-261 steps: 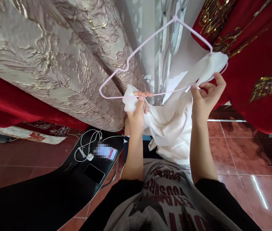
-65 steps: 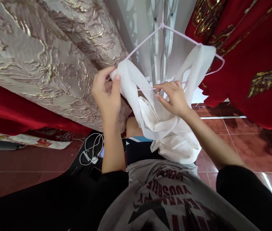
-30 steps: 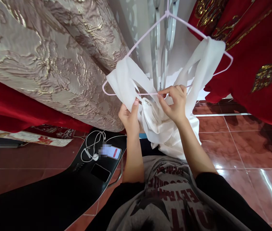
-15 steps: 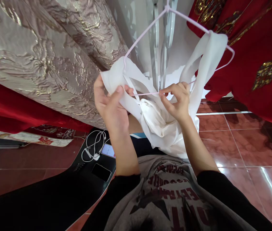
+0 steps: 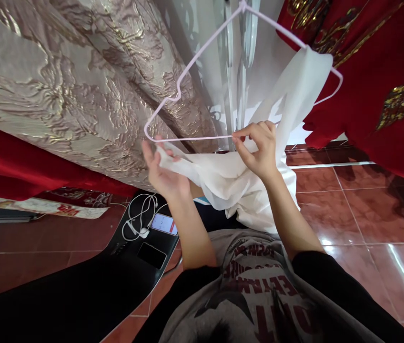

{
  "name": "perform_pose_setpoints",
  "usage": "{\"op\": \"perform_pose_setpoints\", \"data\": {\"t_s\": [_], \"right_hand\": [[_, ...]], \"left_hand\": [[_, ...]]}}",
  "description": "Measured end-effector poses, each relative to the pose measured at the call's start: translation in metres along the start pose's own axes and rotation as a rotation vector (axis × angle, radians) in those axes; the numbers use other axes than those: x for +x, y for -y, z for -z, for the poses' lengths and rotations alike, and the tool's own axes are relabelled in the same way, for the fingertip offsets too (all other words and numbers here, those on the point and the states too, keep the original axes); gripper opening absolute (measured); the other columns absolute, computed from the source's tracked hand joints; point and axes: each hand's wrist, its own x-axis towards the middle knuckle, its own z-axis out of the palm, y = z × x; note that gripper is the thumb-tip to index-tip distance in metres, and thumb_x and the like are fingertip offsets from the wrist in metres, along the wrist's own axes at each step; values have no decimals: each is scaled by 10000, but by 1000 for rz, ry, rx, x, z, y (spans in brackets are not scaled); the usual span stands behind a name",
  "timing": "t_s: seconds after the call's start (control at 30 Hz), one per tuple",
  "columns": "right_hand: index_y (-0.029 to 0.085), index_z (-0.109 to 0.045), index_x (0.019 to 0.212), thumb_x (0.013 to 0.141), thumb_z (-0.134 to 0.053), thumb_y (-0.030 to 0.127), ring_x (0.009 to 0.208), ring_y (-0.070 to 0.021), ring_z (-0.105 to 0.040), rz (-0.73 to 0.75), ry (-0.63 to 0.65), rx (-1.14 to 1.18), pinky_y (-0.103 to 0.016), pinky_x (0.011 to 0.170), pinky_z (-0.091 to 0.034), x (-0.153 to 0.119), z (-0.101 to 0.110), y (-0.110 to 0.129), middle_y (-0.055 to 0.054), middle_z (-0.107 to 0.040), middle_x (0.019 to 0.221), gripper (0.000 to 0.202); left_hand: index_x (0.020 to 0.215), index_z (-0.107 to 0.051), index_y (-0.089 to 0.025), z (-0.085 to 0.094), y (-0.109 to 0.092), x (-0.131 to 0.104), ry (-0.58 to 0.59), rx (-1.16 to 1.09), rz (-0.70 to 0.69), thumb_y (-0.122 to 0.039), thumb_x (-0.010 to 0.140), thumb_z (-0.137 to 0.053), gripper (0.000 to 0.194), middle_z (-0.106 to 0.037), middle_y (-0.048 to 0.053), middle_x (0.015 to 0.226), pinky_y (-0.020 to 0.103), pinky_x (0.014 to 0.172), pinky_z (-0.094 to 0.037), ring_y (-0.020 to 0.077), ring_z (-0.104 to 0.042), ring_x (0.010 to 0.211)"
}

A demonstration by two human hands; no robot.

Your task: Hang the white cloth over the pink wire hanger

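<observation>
A pale pink hanger (image 5: pixel 202 52) hangs in front of me, its left arm bare. My right hand (image 5: pixel 259 147) pinches the hanger's thin bottom bar between thumb and finger. The white garment (image 5: pixel 223 174) still loops over the hanger's right arm, while its left part drapes loosely below the bar. At the hanger's lower left corner, my left hand (image 5: pixel 168 174) has its fingers on the end of the garment's left strap, just under the bar. Folds of cloth partly cover those fingers. The garment's lower part bunches up near my lap.
A patterned beige curtain-like fabric (image 5: pixel 109 85) fills the left; red fabric with gold sequins (image 5: pixel 366 95) hangs at right. On a black seat (image 5: pixel 80 281) lie white earphones (image 5: pixel 134 221), a lit phone (image 5: pixel 164 224) and a dark phone (image 5: pixel 152 256). Red tiles (image 5: pixel 373 209) cover the floor.
The garment's left strap has come off the hanger's left arm and dropped below the bottom bar. My left hand has moved slightly down with it; my right hand keeps its pinch.
</observation>
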Motion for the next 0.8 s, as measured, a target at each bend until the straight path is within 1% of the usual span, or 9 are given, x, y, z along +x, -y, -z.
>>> {"op": "perform_pose_setpoints", "data": {"t_s": [0.13,0.23,0.33,0.43,0.5,0.53,0.63,0.73,0.8], "right_hand": [[235,-717,941,1025,-566,396,790,-133,-573,-1,-10,20,-406,982,-425,0,1,4,11,-669,800,236],[243,-735,979,1026,-563,352,869,-138,-640,16,-10,50,-428,1031,-464,1,8,6,9,-719,879,209],[258,-729,1038,1031,-545,355,1098,-185,-679,57,-23,80,-502,1123,-477,2,19,4,-14,-736,1116,208],[240,-713,1062,1018,-573,360,1246,-232,-624,64,-356,44,-521,1120,-496,3,32,-8,-67,-665,1226,190],[219,-671,1180,1023,-572,379,1252,-249,-600,-28,-610,-40,-526,1096,-497,4,40,-19,-105,-616,1273,245],[213,-627,1275,1024,-573,406,1254,-257,-593,-95,-662,-76,-526,1079,-499,5,44,-25,-124,-589,1330,321],[205,-540,1415,973,-631,549,1176,-257,-599,-246,-530,-115,-490,1001,-516,10,52,-39,-145,-574,1378,567],[188,-666,1101,917,-678,617,1008,-208,-549,-276,-414,-137,-447,975,-487,21,56,-42,-72,-616,1020,467],[181,-603,840,919,-699,550,910,-171,-469,-315,-415,-148,-400,961,-453,29,61,-37,-38,-527,832,389]], "left_hand": [[1271,-637,-312,-23,11,-17,257,-21,153,-710,839,-711,593,-690,99,1384,328,496,-420,151,-549,600],[1038,-631,-272,-47,5,-31,287,-57,115,-672,914,-695,424,-705,61,1091,272,415,-293,77,-360,454],[901,-550,-230,-59,-2,-37,319,-116,80,-607,941,-714,412,-628,32,939,230,378,-223,42,-302,432],[902,-550,-218,-61,-4,-37,355,-191,53,-534,964,-720,364,-603,29,916,216,364,-197,29,-323,423],[912,-563,-215,-61,-3,-36,356,-235,39,-487,980,-716,319,-602,28,911,212,363,-191,25,-329,419],[916,-569,-215,-62,-2,-36,355,-252,33,-466,984,-718,300,-602,27,908,209,364,-196,26,-337,423],[925,-579,-216,-63,2,-36,355,-271,15,-427,993,-719,262,-608,31,904,201,362,-208,36,-370,442],[924,-576,-212,-62,3,-35,345,-256,5,-431,1007,-701,266,-611,31,895,198,356,-196,32,-363,432],[923,-570,-207,-62,1,-34,326,-240,12,-439,1011,-693,277,-607,30,886,198,353,-193,28,-343,421]]}}
